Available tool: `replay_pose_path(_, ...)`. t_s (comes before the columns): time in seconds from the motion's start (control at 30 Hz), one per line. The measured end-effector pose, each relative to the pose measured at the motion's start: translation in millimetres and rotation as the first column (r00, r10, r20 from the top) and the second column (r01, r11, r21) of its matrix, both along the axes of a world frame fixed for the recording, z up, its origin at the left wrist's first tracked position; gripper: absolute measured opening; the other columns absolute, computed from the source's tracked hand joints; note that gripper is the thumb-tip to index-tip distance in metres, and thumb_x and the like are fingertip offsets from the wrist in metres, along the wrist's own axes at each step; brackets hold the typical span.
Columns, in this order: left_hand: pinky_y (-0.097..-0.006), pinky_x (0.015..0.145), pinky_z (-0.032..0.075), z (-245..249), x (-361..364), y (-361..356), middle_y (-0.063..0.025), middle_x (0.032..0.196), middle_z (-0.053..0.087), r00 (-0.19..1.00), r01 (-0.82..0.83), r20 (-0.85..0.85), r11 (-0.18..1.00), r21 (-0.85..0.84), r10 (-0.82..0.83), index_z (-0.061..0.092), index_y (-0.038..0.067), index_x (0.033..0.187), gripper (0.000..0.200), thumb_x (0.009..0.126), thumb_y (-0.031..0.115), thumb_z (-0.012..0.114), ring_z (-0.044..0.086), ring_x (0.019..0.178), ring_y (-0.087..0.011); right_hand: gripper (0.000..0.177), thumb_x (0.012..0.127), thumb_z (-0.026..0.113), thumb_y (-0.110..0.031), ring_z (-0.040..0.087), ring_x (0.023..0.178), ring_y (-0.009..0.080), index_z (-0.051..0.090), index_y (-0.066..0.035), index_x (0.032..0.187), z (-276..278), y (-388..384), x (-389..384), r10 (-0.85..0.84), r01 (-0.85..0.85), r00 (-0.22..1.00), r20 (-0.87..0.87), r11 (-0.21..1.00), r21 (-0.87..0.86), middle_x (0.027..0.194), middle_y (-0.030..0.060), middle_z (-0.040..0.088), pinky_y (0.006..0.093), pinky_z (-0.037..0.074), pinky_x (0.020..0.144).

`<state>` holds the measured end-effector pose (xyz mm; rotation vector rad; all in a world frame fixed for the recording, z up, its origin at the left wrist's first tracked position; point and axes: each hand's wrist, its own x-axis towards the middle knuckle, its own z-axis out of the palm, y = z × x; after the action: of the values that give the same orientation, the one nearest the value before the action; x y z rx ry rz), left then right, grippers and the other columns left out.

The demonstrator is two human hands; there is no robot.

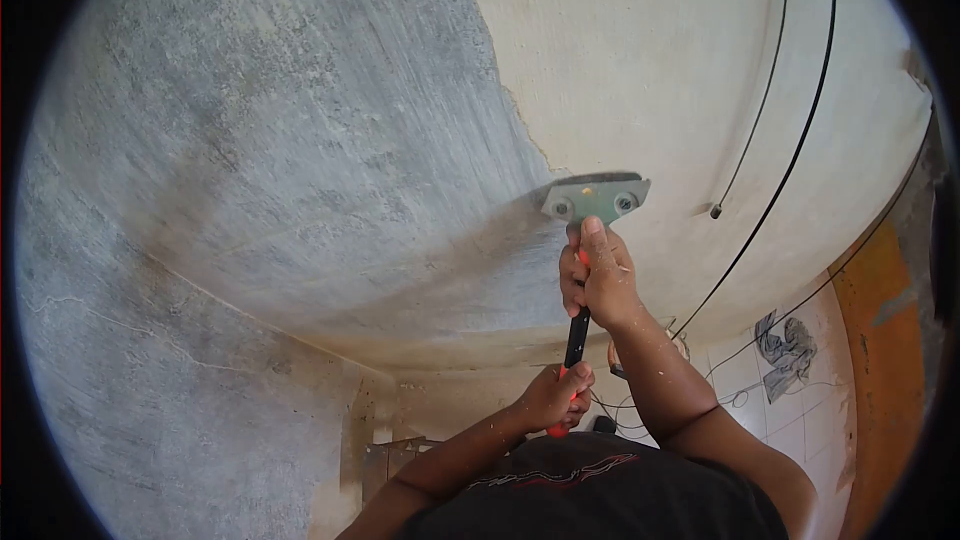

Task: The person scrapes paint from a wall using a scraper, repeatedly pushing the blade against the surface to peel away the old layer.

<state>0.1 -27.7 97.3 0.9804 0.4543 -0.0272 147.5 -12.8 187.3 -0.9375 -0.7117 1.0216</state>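
While in both hands [600, 275], scraper [595, 198] against wall [300, 190].

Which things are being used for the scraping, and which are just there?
In use:
- grey metal scraper with black-and-orange handle, held by right hand and left hand
- cream paint layer
- scraped bare grey wall

Just there:
- thin black cables
- white tiles
- orange-painted strip

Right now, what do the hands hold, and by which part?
A scraper: right hand high on the handle near the blade, left hand at its lower end.
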Motion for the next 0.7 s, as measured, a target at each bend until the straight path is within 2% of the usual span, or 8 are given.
replay_pose_path(0.17, -0.0239, 0.040, 0.030, -25, -12, -8, 0.0000, 0.052, 0.034, 0.997, -0.005, -0.073, 0.998, -0.069, 0.000, 0.035, 0.012, 0.073, 0.051, 0.085, 0.062, 0.035, 0.032, 0.041, -0.0093, 0.044, 0.091, 0.034, -0.051, 0.033, 0.033, 0.0075, 0.038, -0.008, 0.086, -36, -4, -6, -0.021, 0.017, 0.999, -0.040, 0.997, -0.081, 0.051, -0.0020, 0.032, 0.0237, 0.035, 0.030)
replay_pose_path(0.27, -0.0239, 0.040, 0.030, 3, -3, 3, 0.0000, 0.052, 0.034, 0.998, -0.051, -0.040, 0.999, -0.005, 0.051, 0.034, 0.012, 0.073, 0.054, 0.083, 0.065, 0.036, 0.031, 0.041, -0.0090, 0.044, 0.091, 0.035, -0.051, 0.032, 0.033, 0.0075, 0.038, -0.008, 0.085, 1, 3, -4, 0.014, -0.014, 1.000, 0.013, 0.999, 0.039, 0.051, -0.0019, 0.032, 0.0240, 0.035, 0.030)
replay_pose_path(0.3, -0.0238, 0.040, 0.030, 13, 1, 8, -0.0001, 0.052, 0.034, 0.999, 0.013, 0.042, 1.000, 0.008, -0.013, 0.034, 0.012, 0.072, 0.056, 0.080, 0.067, 0.038, 0.031, 0.040, -0.0090, 0.043, 0.091, 0.035, -0.051, 0.033, 0.034, 0.0076, 0.038, -0.009, 0.084, 19, 4, -3, 0.013, -0.014, 0.999, 0.035, 1.000, 0.009, 0.052, -0.0018, 0.032, 0.0241, 0.035, 0.031)
replay_pose_path(0.43, -0.0236, 0.040, 0.030, 7, 6, 3, -0.0003, 0.051, 0.033, 0.999, 0.003, 0.041, 1.000, 0.018, -0.004, 0.034, 0.011, 0.072, 0.057, 0.080, 0.068, 0.037, 0.031, 0.040, -0.0089, 0.043, 0.091, 0.035, -0.051, 0.033, 0.034, 0.0075, 0.038, -0.009, 0.083, 10, 1, 1, -0.005, 0.004, 0.996, 0.085, 1.000, 0.010, 0.052, -0.0018, 0.032, 0.0240, 0.035, 0.031)
replay_pose_path(0.5, -0.0237, 0.040, 0.029, -7, -1, -4, -0.0001, 0.051, 0.032, 0.999, 0.017, 0.036, 0.998, -0.062, -0.014, 0.034, 0.012, 0.072, 0.057, 0.080, 0.068, 0.036, 0.030, 0.040, -0.0088, 0.042, 0.091, 0.034, -0.050, 0.033, 0.034, 0.0074, 0.037, -0.009, 0.083, -7, -4, 0, 0.012, -0.011, 0.999, 0.032, 1.000, -0.022, 0.052, -0.0020, 0.031, 0.0239, 0.035, 0.031)
replay_pose_path(0.57, -0.0237, 0.040, 0.029, -25, -6, -10, 0.0001, 0.051, 0.032, 1.000, 0.020, 0.005, 0.999, -0.044, -0.020, 0.034, 0.012, 0.073, 0.057, 0.080, 0.068, 0.036, 0.030, 0.040, -0.0087, 0.042, 0.091, 0.034, -0.050, 0.033, 0.034, 0.0074, 0.037, -0.009, 0.083, -28, -8, -2, 0.000, 0.000, 1.000, 0.009, 0.998, -0.060, 0.052, -0.0020, 0.031, 0.0241, 0.035, 0.031)
replay_pose_path(0.67, -0.0236, 0.039, 0.029, -15, -6, -4, 0.0001, 0.051, 0.033, 0.999, 0.008, -0.048, 0.999, -0.041, -0.010, 0.035, 0.012, 0.073, 0.057, 0.081, 0.068, 0.034, 0.031, 0.040, -0.0087, 0.042, 0.091, 0.036, -0.050, 0.033, 0.033, 0.0074, 0.037, -0.009, 0.082, -22, -2, -4, -0.010, 0.012, 1.000, 0.021, 0.994, -0.104, 0.052, -0.0020, 0.032, 0.0246, 0.035, 0.031)
replay_pose_path(0.7, -0.0236, 0.039, 0.029, -1, -3, 3, -0.0001, 0.050, 0.033, 1.000, -0.017, -0.020, 1.000, 0.026, 0.017, 0.035, 0.012, 0.073, 0.057, 0.081, 0.068, 0.033, 0.031, 0.040, -0.0086, 0.043, 0.090, 0.036, -0.050, 0.033, 0.033, 0.0074, 0.037, -0.008, 0.082, -4, 3, -4, -0.008, 0.011, 0.998, 0.063, 0.999, -0.043, 0.052, -0.0020, 0.032, 0.0245, 0.035, 0.031)
